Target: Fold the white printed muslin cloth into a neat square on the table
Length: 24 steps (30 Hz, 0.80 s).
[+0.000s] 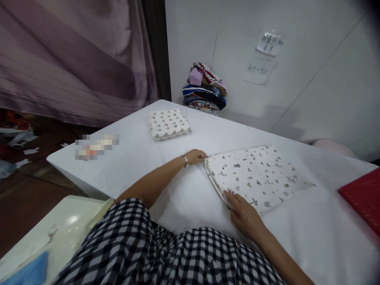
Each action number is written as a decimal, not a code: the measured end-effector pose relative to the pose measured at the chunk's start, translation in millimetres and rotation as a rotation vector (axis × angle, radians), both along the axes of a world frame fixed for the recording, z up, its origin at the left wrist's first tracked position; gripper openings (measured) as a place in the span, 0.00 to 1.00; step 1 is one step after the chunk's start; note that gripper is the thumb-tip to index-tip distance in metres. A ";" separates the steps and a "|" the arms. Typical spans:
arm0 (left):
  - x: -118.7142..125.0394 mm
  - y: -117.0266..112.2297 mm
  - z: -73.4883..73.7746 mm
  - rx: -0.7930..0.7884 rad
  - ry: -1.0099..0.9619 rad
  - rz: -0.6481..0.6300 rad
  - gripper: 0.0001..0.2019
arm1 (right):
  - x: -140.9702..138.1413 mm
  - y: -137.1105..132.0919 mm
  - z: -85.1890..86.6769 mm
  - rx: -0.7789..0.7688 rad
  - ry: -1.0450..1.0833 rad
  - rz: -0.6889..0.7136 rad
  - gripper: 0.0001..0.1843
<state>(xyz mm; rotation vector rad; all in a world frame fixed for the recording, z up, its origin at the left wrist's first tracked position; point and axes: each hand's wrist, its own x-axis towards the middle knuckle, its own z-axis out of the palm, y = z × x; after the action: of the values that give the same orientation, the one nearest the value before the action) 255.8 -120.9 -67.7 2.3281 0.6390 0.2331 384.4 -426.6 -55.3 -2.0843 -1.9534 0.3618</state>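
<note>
The fingers of our left hand [196,156] are together, pinching the far corner of a printed cloth [255,176]; those of our right hand [245,213] close over the same edge at its near end, the thumb partly hidden; between them several layers show along that edge, while the cloth lies flat on the white table [133,154] in front of us, stretching away to our right; we judge this a folding step, with the edges being evened up; the next move seems to call for a firm hold on both ends, so that the layers turn together without slipping; farther out, a folded patterned bundle [170,124] sits apart beyond our left hand, and a red item [363,200] lies at the right edge
</note>
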 end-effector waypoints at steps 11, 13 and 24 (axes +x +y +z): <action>4.9 -9.8 10.7 0.346 -0.040 0.057 0.11 | 1.6 -3.5 -1.5 0.085 -0.025 0.044 0.39; 4.7 -8.0 7.3 0.371 0.020 0.047 0.10 | 1.7 -4.4 -2.7 0.084 -0.032 0.054 0.38; -6.4 2.0 7.9 0.079 0.116 -0.005 0.20 | -1.2 -6.3 -6.6 0.075 -0.030 0.042 0.35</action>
<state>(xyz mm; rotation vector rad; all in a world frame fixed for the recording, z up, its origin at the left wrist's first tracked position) 249.3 -118.9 -59.8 2.4331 0.6917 0.1234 383.2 -432.9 -61.8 -2.0162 -1.9989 0.2627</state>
